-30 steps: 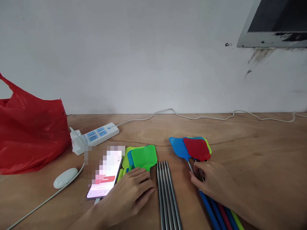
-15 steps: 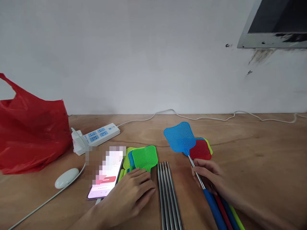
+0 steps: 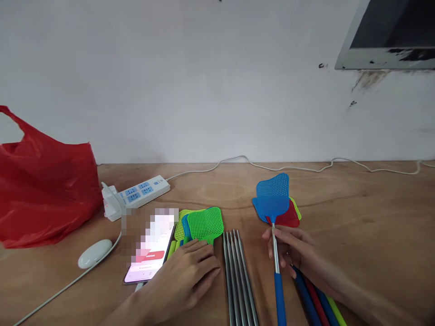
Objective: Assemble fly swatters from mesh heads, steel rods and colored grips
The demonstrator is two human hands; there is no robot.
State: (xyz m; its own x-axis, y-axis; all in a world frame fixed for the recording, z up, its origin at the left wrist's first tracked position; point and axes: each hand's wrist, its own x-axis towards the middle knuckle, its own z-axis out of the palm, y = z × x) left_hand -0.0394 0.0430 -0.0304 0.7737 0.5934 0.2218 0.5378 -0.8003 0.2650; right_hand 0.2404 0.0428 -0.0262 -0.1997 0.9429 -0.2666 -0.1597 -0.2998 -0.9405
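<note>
My right hand [image 3: 292, 249] pinches the thin metal shaft of a blue fly swatter [image 3: 273, 199], its blue handle pointing down toward me. Behind that swatter's head lie a red swatter [image 3: 289, 216] and a yellow-green one [image 3: 297, 209], along with another blue edge. Their coloured handles [image 3: 317, 299] run beneath my right wrist. On the other side, my left hand [image 3: 190, 271] rests with curled fingers over the lower part of a green fly swatter [image 3: 205, 224]; what the fingers grip is hidden. Several silver metal rods [image 3: 238, 280] lie side by side between my hands.
A lit phone [image 3: 152, 253], partly pixelated, lies left of the green swatters. Further left are a white computer mouse [image 3: 95, 253], a white power strip [image 3: 142, 192] and a red plastic bag [image 3: 47, 190]. A white cable [image 3: 299, 168] runs along the wall.
The blue fly swatter in my right hand has swung from leaning left to nearly straight, its head moving right over the red one and its handle moving left. My left hand stays in place.
</note>
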